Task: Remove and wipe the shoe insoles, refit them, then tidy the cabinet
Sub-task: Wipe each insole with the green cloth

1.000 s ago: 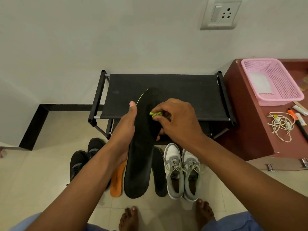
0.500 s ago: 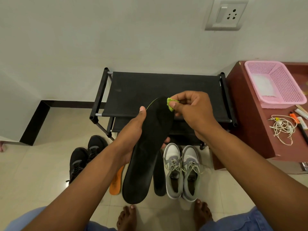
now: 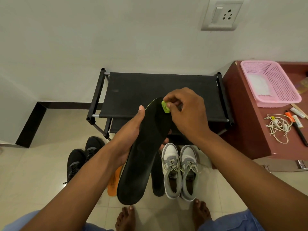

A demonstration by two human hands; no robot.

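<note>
Wiping stage, and plenty left to do! The left hand [image 3: 131,139] cradles a black insole [image 3: 145,150] from beneath, thumb hooked over its near-left edge, holding it above the floor in front of the shoe rack [image 3: 160,90]. The right hand [image 3: 185,114] pinches a small green cloth [image 3: 165,106] against the insole's far tip, fingers curled tight. Down on the tiles, an orange insole [image 3: 114,182] and another black insole [image 3: 157,179] lie beside the grey sneakers [image 3: 180,170]; black shoes [image 3: 83,157] wait left. Nothing looks refitted, and the rack isn't tidied.
</note>
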